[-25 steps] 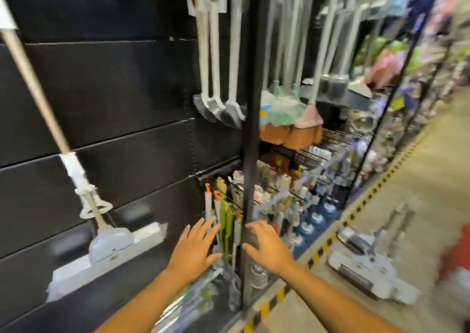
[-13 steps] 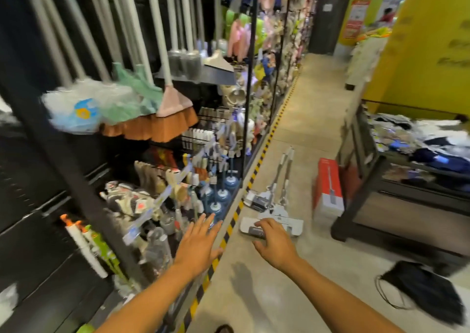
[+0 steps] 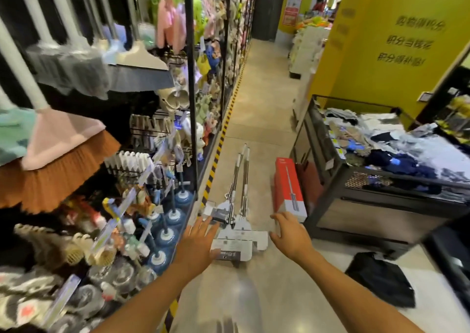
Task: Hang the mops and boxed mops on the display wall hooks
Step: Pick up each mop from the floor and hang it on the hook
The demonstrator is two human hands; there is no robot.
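Several flat mops (image 3: 237,205) with metal handles lie together on the aisle floor, their white heads nearest me. A red boxed mop (image 3: 288,187) stands on the floor beside them, leaning against a black bin. My left hand (image 3: 197,245) hovers with fingers spread over the left edge of the mop heads. My right hand (image 3: 291,233) is open just right of the heads, close to the foot of the red box. Neither hand holds anything. Brooms (image 3: 58,154) hang on the display wall at the left.
Shelving with brushes, bottles and blue plungers (image 3: 165,233) lines the left side, edged by a yellow-black floor stripe (image 3: 213,164). A black mesh bin of clothes (image 3: 381,185) stands to the right. A black bag (image 3: 381,281) lies on the floor. A yellow wall (image 3: 396,47) rises behind.
My view has swung right from the black display wall to the aisle floor. Both hands have moved down toward the mops, the left now over the mop heads.
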